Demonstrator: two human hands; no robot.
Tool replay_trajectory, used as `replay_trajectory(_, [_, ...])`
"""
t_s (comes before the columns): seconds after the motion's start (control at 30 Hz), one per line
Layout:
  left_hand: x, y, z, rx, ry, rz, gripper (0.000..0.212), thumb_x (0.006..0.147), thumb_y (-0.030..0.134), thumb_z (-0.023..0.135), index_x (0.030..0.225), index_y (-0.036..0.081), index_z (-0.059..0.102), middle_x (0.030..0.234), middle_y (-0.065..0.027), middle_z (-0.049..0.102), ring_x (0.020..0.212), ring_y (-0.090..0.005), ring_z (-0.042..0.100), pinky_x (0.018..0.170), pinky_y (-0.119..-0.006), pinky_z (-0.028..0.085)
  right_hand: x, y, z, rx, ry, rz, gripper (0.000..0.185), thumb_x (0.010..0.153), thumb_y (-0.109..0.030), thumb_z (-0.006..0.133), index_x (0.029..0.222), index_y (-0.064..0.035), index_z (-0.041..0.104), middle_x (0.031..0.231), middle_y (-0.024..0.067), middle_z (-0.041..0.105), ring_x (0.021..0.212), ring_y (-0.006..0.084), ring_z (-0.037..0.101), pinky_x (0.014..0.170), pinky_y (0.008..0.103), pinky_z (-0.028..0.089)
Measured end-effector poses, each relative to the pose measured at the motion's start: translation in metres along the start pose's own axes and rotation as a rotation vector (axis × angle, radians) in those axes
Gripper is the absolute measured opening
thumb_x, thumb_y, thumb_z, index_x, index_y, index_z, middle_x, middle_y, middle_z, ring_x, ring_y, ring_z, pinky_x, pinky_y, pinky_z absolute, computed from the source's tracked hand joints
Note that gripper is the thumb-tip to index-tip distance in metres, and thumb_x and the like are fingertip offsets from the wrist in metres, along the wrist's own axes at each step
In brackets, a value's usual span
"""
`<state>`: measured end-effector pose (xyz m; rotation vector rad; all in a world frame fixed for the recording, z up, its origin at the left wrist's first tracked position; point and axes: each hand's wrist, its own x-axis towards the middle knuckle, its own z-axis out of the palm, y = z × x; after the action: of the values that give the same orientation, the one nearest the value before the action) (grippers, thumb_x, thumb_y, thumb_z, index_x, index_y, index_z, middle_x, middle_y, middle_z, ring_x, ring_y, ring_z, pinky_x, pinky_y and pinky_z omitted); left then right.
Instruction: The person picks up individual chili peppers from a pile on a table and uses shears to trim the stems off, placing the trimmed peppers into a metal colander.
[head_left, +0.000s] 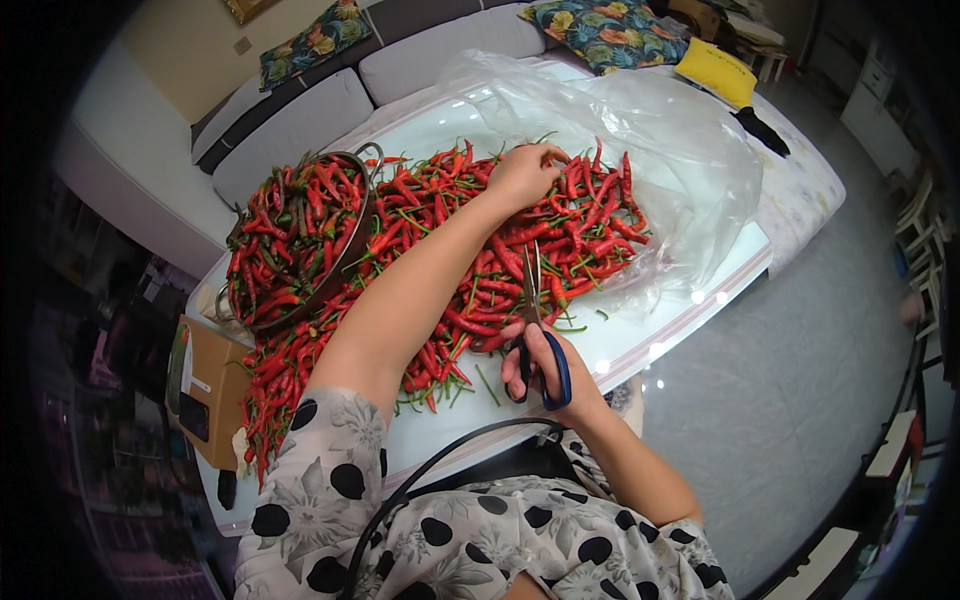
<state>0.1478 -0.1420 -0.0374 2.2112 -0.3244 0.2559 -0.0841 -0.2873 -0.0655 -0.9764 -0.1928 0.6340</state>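
Note:
My right hand (551, 367) grips a pair of scissors (534, 300) by its dark blue handles, the blades pointing away from me over the pile and slightly parted. Red chili peppers with green stems (487, 285) lie heaped across the table. My left hand (525, 176) reaches over the far side of the heap, fingers bent down at the peppers; whether it grasps one is hidden. Left of the heap, a metal pan with loop handles (369, 202) is piled high with red and darker peppers. Cut green stems (487, 385) lie on the near tabletop.
A clear plastic bag (675, 150) spreads over the far right of the white table (637, 337). At the left edge stands a cardboard box (217, 375) with a phone (193, 417) on it. A grey sofa (450, 49) with cushions runs behind; a black cable crosses near my waist.

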Motion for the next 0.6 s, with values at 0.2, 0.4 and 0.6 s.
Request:
replay_trajectory(0.2, [0.015, 0.018, 0.022, 0.667, -0.222, -0.086, 0.032, 0.083, 0.036, 0.066, 0.102, 0.011, 0.065, 0.095, -0.0085, 0.069, 0.092, -0.0285, 0.065, 0.075, -0.043, 0.050, -0.010, -0.007, -0.006, 0.017, 0.029, -0.022, 0.039, 0.101, -0.037, 0.042, 0.114, -0.0007, 0.050, 0.073, 0.0089, 0.060, 0.055, 0.0112, 0.053, 0.054, 0.0219, 0.042])
replay_trajectory(0.4, [0.003, 0.009, 0.013, 0.499, 0.040, -0.015, 0.023, 0.083, 0.026, 0.067, 0.096, 0.008, 0.062, 0.082, -0.0058, 0.068, 0.075, -0.0249, 0.064, 0.067, -0.038, 0.050, -0.011, -0.008, -0.004, -0.063, 0.014, -0.054, 0.042, 0.103, -0.037, 0.035, 0.117, -0.0011, 0.050, 0.074, 0.0086, 0.061, 0.057, 0.0117, 0.052, 0.056, 0.0234, 0.041])
replay_trajectory(0.6, [-0.024, 0.023, -0.021, -0.553, 0.101, -0.092, 0.021, 0.088, 0.010, 0.064, 0.105, 0.004, 0.054, 0.071, 0.0005, 0.053, 0.056, -0.0065, 0.048, 0.052, -0.020, 0.040, -0.012, -0.005, -0.003, -0.013, 0.011, -0.061, 0.037, 0.101, -0.036, 0.043, 0.113, -0.0021, 0.050, 0.073, 0.0087, 0.059, 0.056, 0.0115, 0.054, 0.053, 0.0224, 0.042])
